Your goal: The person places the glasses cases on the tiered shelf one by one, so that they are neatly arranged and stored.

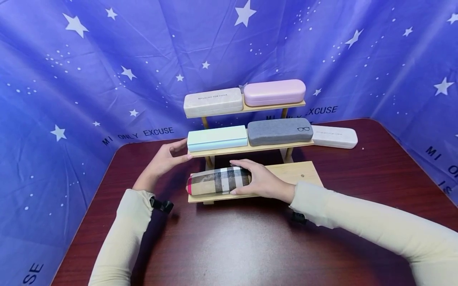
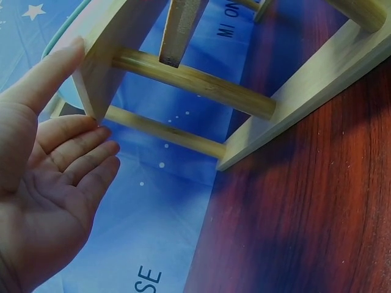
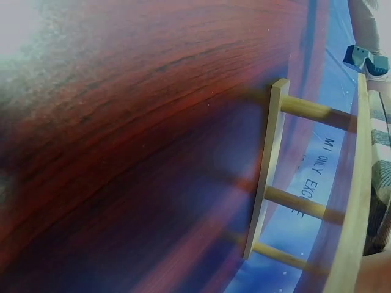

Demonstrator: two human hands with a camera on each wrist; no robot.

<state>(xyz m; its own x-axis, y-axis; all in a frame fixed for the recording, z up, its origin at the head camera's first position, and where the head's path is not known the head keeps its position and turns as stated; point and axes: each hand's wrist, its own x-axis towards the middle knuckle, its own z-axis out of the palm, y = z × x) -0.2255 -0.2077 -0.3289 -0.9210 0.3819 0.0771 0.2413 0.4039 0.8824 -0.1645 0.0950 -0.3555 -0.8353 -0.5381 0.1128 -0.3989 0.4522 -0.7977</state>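
Observation:
A plaid glasses case (image 1: 218, 181) lies lengthwise at the left of the wooden rack's lowest shelf (image 1: 298, 173). My right hand (image 1: 262, 180) holds its right end, thumb in front and fingers behind. Part of the plaid case (image 3: 381, 152) shows in the right wrist view. My left hand (image 1: 166, 159) is at the left end of the middle shelf (image 1: 218, 151), beside a pale green box-shaped case (image 1: 217, 137). In the left wrist view, the left hand (image 2: 58, 159) has mostly straight fingers, with thumb and index fingertip touching the shelf end (image 2: 101, 73).
A grey glasses case (image 1: 279, 132) shares the middle shelf. On the top shelf sit a whitish case (image 1: 212, 101) and a pink case (image 1: 274, 92). Another white case (image 1: 336, 137) is behind the rack's right side. A starry blue curtain (image 1: 89, 87) surrounds the dark red table (image 1: 229, 246).

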